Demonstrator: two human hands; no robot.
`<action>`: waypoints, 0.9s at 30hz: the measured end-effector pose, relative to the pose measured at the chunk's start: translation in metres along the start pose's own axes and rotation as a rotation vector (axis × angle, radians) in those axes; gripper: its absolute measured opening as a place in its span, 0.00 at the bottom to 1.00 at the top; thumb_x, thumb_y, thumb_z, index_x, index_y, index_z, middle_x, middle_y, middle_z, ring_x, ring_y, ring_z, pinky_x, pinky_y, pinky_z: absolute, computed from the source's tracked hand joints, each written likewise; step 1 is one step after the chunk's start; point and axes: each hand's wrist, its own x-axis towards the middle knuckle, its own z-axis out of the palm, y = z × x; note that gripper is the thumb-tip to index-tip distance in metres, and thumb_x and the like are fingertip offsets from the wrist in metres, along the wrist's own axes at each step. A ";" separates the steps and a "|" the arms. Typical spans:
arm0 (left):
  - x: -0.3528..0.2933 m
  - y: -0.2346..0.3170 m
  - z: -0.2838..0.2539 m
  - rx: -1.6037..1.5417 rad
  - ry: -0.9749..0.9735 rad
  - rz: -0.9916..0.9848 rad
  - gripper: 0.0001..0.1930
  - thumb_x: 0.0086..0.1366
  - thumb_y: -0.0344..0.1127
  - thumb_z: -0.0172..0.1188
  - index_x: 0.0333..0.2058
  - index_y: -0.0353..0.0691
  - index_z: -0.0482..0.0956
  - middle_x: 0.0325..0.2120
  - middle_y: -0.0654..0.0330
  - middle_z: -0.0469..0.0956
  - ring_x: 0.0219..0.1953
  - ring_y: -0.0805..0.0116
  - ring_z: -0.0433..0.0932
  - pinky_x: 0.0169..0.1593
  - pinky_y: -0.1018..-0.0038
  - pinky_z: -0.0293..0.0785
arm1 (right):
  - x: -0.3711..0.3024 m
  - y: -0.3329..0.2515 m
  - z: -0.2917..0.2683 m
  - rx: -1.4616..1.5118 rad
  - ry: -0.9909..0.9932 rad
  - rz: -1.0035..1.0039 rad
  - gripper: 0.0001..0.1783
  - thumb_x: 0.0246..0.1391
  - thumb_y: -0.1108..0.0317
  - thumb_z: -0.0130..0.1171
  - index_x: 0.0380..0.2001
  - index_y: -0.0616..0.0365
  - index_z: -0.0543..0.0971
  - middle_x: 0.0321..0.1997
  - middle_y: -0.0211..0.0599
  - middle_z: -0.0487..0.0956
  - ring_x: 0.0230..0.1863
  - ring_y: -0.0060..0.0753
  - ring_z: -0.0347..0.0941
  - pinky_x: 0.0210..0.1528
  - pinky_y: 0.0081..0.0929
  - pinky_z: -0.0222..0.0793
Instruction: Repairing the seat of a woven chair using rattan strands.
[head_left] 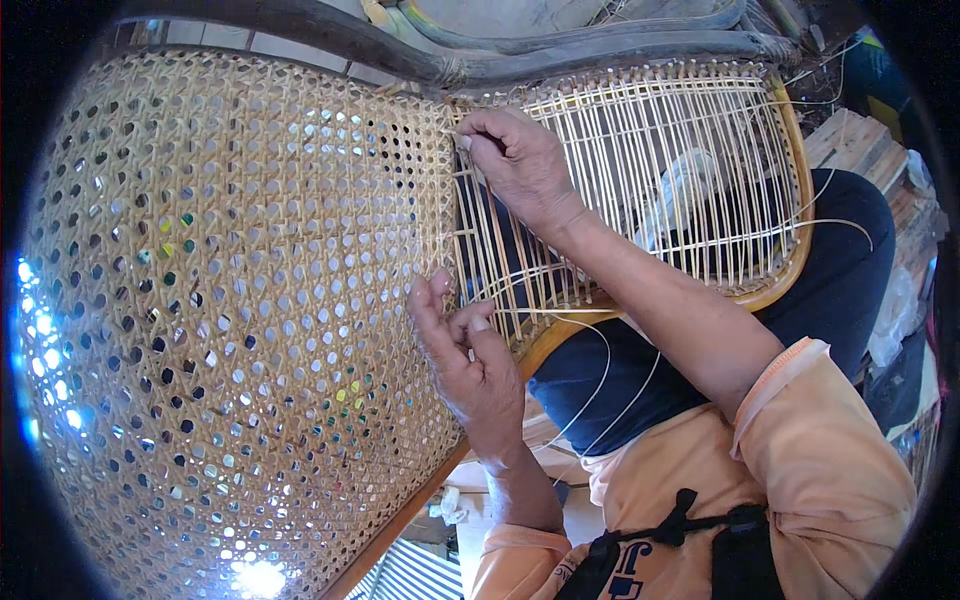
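Observation:
A large woven cane panel (250,240) with an open hexagonal mesh fills the left side. To its right, a curved wooden frame (797,180) carries a half-woven part, where long cane strands (610,130) run mostly up and down, with several crossing at the far and near edges. My right hand (520,170) pinches at the far end of the seam between both parts, apparently on a cane strand hidden by its fingertips. Nearer me along that seam, my left hand (470,365) rests against the mesh, fingers bent and apart. Loose cane ends (607,365) curl below the frame.
Dark curved wooden rails (600,62) cross behind the work. My leg in dark trousers (855,225) lies under the frame's right side. Wooden boards (855,150) and clear plastic (893,320) lie at the right. Another loose strand (850,224) sticks out past the frame.

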 end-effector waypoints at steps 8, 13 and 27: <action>0.001 0.001 0.000 0.027 0.010 -0.029 0.29 0.60 0.21 0.40 0.61 0.36 0.49 0.53 0.48 0.64 0.36 0.70 0.74 0.43 0.76 0.70 | 0.014 -0.019 -0.014 0.502 -0.363 0.651 0.08 0.55 0.66 0.55 0.33 0.59 0.76 0.19 0.22 0.70 0.16 0.11 0.61 0.15 0.11 0.54; 0.002 0.003 0.003 0.012 -0.004 -0.070 0.29 0.59 0.20 0.39 0.61 0.35 0.50 0.53 0.48 0.64 0.36 0.70 0.74 0.44 0.76 0.70 | 0.022 -0.012 -0.023 0.628 -0.467 0.851 0.07 0.54 0.64 0.56 0.31 0.56 0.75 0.17 0.23 0.69 0.14 0.13 0.65 0.11 0.11 0.54; 0.004 0.007 0.002 -0.044 0.012 -0.109 0.29 0.57 0.17 0.38 0.60 0.34 0.51 0.52 0.49 0.65 0.36 0.72 0.72 0.45 0.78 0.69 | 0.046 -0.014 -0.027 0.195 -0.691 0.734 0.06 0.48 0.70 0.52 0.21 0.59 0.75 0.18 0.28 0.74 0.20 0.19 0.74 0.16 0.15 0.69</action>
